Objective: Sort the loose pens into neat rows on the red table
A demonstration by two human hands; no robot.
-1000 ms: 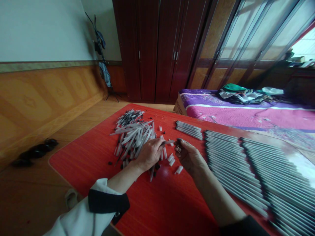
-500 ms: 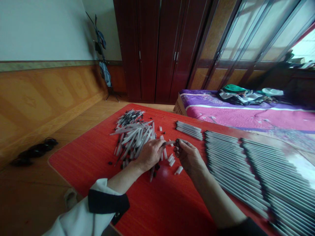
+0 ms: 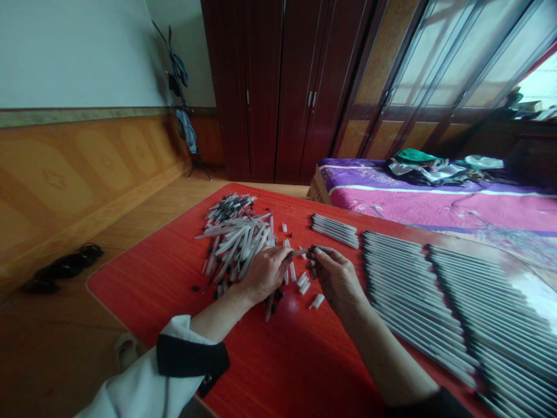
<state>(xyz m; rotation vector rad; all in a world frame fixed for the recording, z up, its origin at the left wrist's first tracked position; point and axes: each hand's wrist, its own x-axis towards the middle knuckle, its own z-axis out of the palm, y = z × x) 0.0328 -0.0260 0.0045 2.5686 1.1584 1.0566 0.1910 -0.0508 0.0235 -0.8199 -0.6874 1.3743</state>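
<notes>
While the left hand [image 3: 265,271] pinches a slim pen barrel [image 3: 300,252] just above the red table [image 3: 174,278], the right hand [image 3: 337,278], at its three o'clock, closes fingertips on the barrel's end. Light, stiff, slick plastic, I judge: grip near that end.

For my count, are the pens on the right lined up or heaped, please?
Lined up: the pens lie side by side in flat rows.
</notes>
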